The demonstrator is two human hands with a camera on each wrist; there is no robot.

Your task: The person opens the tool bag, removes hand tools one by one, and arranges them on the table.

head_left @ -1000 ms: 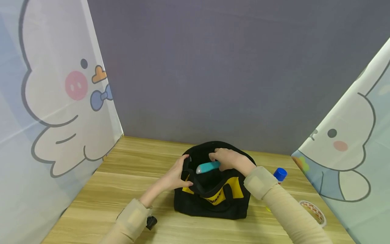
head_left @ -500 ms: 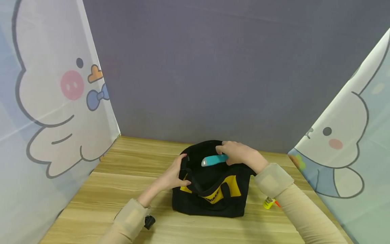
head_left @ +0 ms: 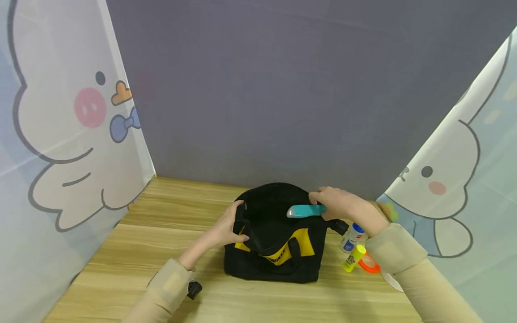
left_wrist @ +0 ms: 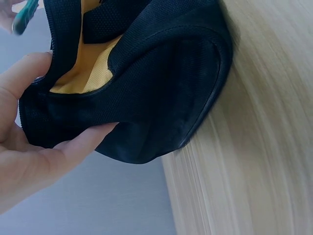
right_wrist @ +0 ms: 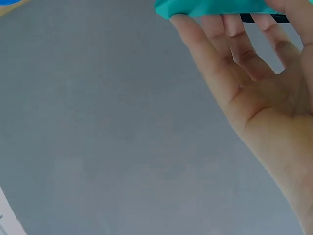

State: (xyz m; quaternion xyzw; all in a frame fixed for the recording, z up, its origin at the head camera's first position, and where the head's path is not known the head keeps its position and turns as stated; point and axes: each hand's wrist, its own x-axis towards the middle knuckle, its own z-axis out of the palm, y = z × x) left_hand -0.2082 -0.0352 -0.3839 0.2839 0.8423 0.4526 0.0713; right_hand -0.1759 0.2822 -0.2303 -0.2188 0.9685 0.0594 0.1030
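Note:
A black and yellow tool bag (head_left: 274, 264) stands on the wooden table with its mouth spread wide. At its left end my left hand (head_left: 224, 228) grips the fabric rim, thumb on the near side and fingers on the far side. My right hand (head_left: 337, 204) pinches one end of a teal, elongated tool (head_left: 307, 211) with a silver-grey tip, above the bag's right side. The tip points left over the opening. In the right wrist view, the fingertips support the teal tool (right_wrist: 210, 7) at the top edge; its exact kind I cannot tell.
Right of the bag are a white bottle with a blue cap (head_left: 351, 237), a yellow stick-shaped tube (head_left: 354, 259), an orange ring (head_left: 369, 264) and a white roll (head_left: 392, 281) partly hidden by the right sleeve. A grey backdrop (head_left: 258, 98) rises behind the table.
My right hand has moved right with the teal tool, from inside the bag's mouth to its right edge. My left hand keeps its grip on the rim. The head view has shifted slightly.

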